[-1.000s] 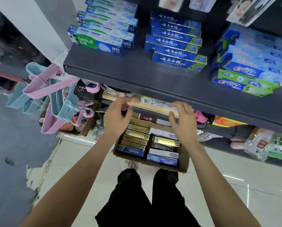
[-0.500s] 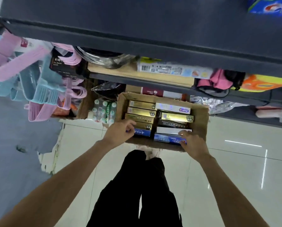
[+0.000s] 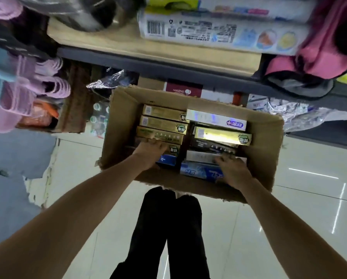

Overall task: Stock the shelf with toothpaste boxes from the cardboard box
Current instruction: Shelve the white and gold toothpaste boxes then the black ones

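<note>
**Both hands down in the box, picking the next toothpaste**

The toothpaste boxes lie flat in 2 columns inside the cardboard box (image 3: 120, 121), which sits on the floor (image 3: 289, 228) just below the lowest shelf (image 3: 168, 67). The left column holds gold boxes (image 3: 160, 123) with a blue box (image 3: 167, 159) nearest us; the right column mixes a white-and-purple box (image 3: 215, 118), a gold one, darker ones and a blue-and-white box (image 3: 200, 171) at the near end.

Our left hand (image 3: 148, 153) rests on the near gold boxes, fingers curled over their top; whether it has truly gripped one, we cannot tell. Our right hand (image 3: 233, 168) lies over the near right boxes, fingers bent toward a pale box; its hold is equally unclear.

We judge this the pickup step. To do it well, we should take each box by its long sides, lift straight up so neighbours stay put, and clear the cardboard wall before rising to the shelf.
</note>
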`<state>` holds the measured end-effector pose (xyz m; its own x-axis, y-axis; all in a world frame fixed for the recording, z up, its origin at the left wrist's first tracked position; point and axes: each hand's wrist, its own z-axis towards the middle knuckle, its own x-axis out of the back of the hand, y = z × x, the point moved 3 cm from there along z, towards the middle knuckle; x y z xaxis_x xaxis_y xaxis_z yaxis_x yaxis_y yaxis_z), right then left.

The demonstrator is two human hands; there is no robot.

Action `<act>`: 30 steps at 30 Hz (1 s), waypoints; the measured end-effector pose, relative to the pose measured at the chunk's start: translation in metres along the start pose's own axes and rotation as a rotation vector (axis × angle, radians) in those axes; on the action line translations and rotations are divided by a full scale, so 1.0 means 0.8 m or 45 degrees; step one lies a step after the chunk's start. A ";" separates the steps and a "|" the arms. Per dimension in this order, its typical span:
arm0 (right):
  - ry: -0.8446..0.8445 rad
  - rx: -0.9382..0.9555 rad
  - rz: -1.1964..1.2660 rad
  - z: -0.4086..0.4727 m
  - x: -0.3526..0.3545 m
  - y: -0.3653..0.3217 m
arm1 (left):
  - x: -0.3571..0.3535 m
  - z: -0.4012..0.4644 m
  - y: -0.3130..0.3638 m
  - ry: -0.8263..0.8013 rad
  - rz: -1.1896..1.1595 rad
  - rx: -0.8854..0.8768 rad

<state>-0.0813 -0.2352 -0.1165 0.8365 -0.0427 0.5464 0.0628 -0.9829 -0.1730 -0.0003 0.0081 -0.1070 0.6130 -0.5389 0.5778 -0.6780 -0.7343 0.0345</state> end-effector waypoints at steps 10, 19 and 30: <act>0.099 0.096 0.086 0.012 0.005 -0.011 | -0.034 0.040 -0.014 -0.023 -0.014 -0.021; 0.624 -0.223 1.672 -0.118 0.105 -0.011 | 0.095 -0.099 -0.044 0.340 -2.076 0.088; 0.648 -0.070 2.181 -0.357 0.232 -0.111 | 0.258 -0.332 0.007 0.326 -2.917 -0.137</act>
<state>-0.0870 -0.2069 0.2342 -0.2921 -0.9562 -0.0200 -0.6349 0.2096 -0.7436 0.0148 0.0028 0.2293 0.0923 0.9083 -0.4081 0.7985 0.1773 0.5753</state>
